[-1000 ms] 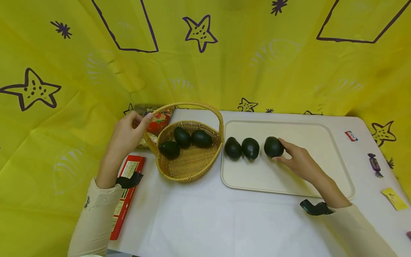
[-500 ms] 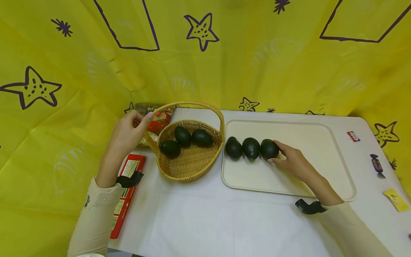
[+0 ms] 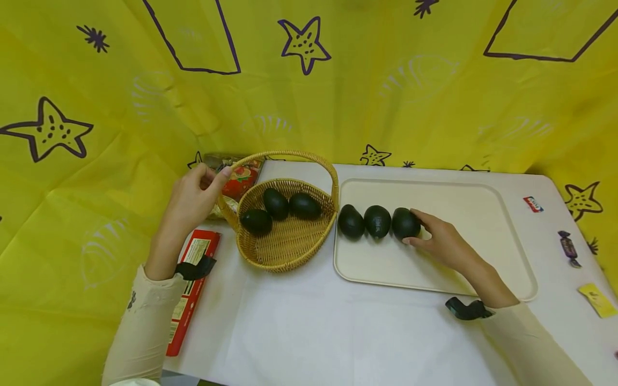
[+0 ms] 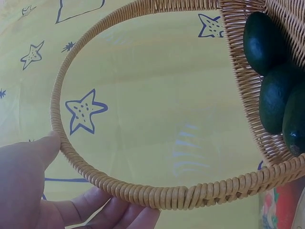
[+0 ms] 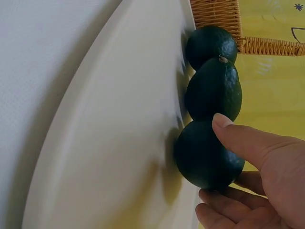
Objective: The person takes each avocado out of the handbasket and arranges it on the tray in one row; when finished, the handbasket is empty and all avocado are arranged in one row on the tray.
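My left hand (image 3: 193,201) holds the left side of the wicker basket's handle (image 4: 169,196), thumb on one side and fingers on the other. Inside the basket (image 3: 287,260), several dark green avocados would overstate it: three avocados (image 3: 276,204) lie toward its back left. Thumb and fingers of my right hand (image 3: 448,242) pinch an avocado (image 3: 404,224) on the beige tray (image 3: 468,230). That avocado is the rightmost of three in a row. Beside it are a middle avocado (image 3: 377,222) and a left avocado (image 3: 351,222) near the tray's left edge.
A red box (image 3: 193,292) lies left of the basket. Behind the basket are red packaged goods (image 3: 241,181), partly hidden. Along the table's right side lie a small wrapped sweet (image 3: 533,204), a purple candy (image 3: 569,248) and a yellow packet (image 3: 597,300). A yellow patterned cloth hangs behind.
My right hand has moved left with its avocado, bringing it up beside the middle one, and has then stayed there. The left hand and basket have kept their place.
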`<action>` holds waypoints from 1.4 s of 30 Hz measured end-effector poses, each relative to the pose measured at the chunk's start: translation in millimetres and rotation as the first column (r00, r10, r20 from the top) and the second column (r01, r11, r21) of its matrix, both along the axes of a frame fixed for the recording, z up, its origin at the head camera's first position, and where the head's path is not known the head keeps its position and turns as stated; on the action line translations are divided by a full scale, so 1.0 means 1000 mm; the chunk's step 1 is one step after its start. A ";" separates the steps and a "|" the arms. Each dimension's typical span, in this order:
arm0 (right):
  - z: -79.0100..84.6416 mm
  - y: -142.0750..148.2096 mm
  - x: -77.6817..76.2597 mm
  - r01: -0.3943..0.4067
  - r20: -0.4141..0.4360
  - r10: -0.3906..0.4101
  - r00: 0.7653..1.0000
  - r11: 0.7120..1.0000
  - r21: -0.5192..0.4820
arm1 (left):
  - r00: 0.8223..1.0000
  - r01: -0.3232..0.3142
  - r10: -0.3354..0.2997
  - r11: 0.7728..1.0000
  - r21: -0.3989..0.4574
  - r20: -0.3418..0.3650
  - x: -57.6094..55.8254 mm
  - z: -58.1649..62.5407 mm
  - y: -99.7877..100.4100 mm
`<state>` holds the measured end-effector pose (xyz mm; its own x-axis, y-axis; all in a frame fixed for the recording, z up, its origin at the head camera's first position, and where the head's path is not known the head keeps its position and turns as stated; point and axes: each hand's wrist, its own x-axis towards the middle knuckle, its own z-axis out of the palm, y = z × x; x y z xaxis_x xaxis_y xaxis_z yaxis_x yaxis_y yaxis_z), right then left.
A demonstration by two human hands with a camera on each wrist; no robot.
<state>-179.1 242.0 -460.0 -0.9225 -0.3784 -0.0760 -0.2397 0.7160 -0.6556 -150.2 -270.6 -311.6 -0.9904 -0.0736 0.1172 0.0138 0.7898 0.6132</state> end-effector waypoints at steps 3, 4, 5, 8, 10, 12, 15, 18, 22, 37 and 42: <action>0.001 0.000 0.000 -0.001 0.002 0.001 1.000 1.000 0.016 | 1.000 0.004 -0.004 1.000 -0.002 -0.001 0.000 0.001 0.000; 0.001 0.001 0.000 -0.002 0.001 0.002 1.000 1.000 0.024 | 1.000 0.004 -0.004 1.000 -0.003 0.000 0.000 0.001 0.000; 0.002 0.001 0.000 -0.002 0.001 0.002 1.000 1.000 0.029 | 1.000 0.005 -0.005 1.000 -0.002 0.001 0.000 0.001 0.000; 0.003 0.002 0.001 -0.002 0.003 0.002 1.000 0.999 0.038 | 1.000 0.003 -0.003 1.000 -0.002 0.003 0.000 0.001 0.000; 0.004 0.003 0.001 -0.003 0.003 0.003 1.000 0.999 0.045 | 1.000 -0.001 0.001 1.000 -0.002 0.004 0.000 0.001 0.000; 0.006 0.004 0.002 -0.005 0.008 0.005 1.000 0.999 0.048 | 1.000 -0.002 0.002 1.000 -0.001 0.004 0.000 0.001 0.000; 0.010 0.004 0.002 -0.005 0.011 0.005 1.000 0.999 0.052 | 1.000 -0.003 0.003 1.000 -0.002 0.004 0.000 0.002 0.000; 0.016 0.002 0.002 -0.005 -0.003 0.006 1.000 0.998 0.062 | 1.000 0.002 -0.002 1.000 -0.001 0.004 0.000 0.002 0.000; 0.028 -0.006 0.004 -0.017 -0.054 0.021 0.998 0.996 0.085 | 1.000 0.004 -0.004 1.000 -0.001 -0.005 0.000 0.002 0.000; 0.073 -0.090 0.013 -0.277 -0.149 0.272 0.951 0.961 -0.011 | 1.000 -0.006 0.006 1.000 -0.002 0.001 0.001 0.003 0.001; 0.084 -0.129 0.011 -0.382 -0.120 0.381 0.917 0.924 0.011 | 1.000 -0.004 0.004 1.000 0.001 0.001 0.001 0.003 0.001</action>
<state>-168.0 112.5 -376.1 -0.7101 -0.7034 0.0310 -0.5687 0.5470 -0.6143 -149.3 -269.2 -308.3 -0.9903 -0.0774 0.1158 0.0102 0.7889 0.6144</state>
